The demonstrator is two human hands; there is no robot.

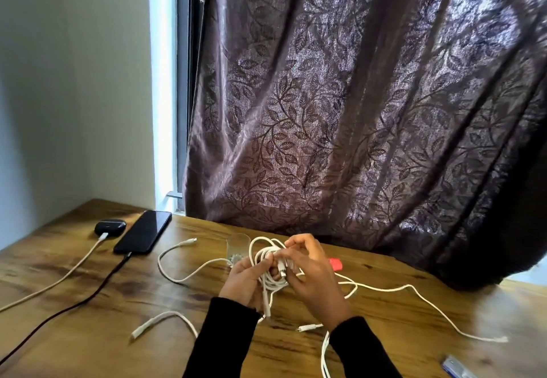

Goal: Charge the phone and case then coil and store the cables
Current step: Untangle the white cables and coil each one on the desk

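Note:
A black phone point(144, 231) lies at the back left of the wooden table point(88, 333) with a dark cable point(74, 303) plugged into its near end. Beside it sits a black earbud case point(110, 226) with a white cable point(59, 280) plugged in. Over the table's middle, my left hand point(244, 281) grips a bundle of coiled white cable point(268, 262). My right hand point(310, 271) pinches a connector end of that bundle against the coil. Loose white cable ends point(177, 255) trail left, and another white cable point(429, 303) runs right.
A clear glass point(236, 244) stands just behind my left hand. A pink object point(336, 263) lies behind my right hand. A short white cable point(161, 318) rests near the front. A patterned purple curtain point(355, 111) hangs onto the table's back edge. A blue-white item point(457, 367) sits front right.

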